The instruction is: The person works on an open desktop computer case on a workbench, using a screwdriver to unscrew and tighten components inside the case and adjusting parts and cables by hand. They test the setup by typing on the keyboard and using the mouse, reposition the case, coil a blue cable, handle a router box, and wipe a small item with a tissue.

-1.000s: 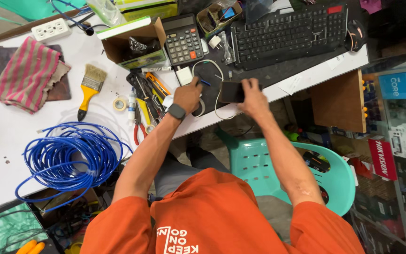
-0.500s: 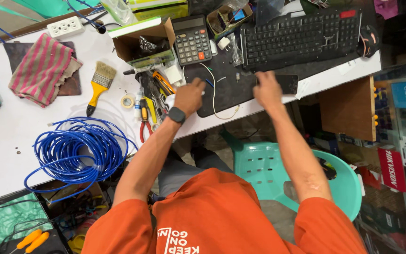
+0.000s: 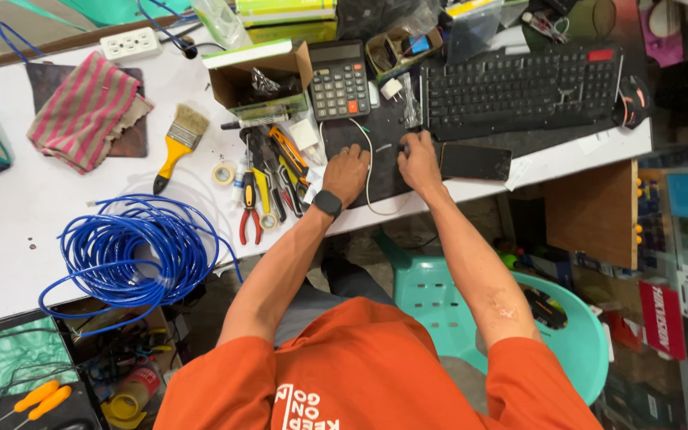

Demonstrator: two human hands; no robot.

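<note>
On the far left of the white worktop [image 3: 9, 239] a striped cloth [image 3: 85, 111] lies flat on a dark pad, out of the way; next to it a yellow-handled brush [image 3: 175, 147] lies on its side, easy to grab; below these a big coil of blue cable [image 3: 125, 255] sits near the front edge, looped up so it does not tangle; a small roll of tape [image 3: 222, 173] lies just beside a row of pliers and cutters [image 3: 268, 187], all side by side so each one can be picked out; behind them an open cardboard box [image 3: 260, 80] holds small bits, and a black calculator [image 3: 340, 80] rests beside it; the left hand [image 3: 346, 173], with a dark watch on its wrist, lies on a black mat [image 3: 384, 171], its fingers bent down, but I cannot tell if they hold something; a thin white wire [image 3: 369, 171] runs between the two hands, down over the mat; the right hand [image 3: 419, 163] presses on the mat just beside it, fingers curled close together over a small part too tiny to make out; a dark phone [image 3: 475, 162] lies flat just right of that hand; a black keyboard [image 3: 523, 87] sits pushed back, leaving room to work.
</note>
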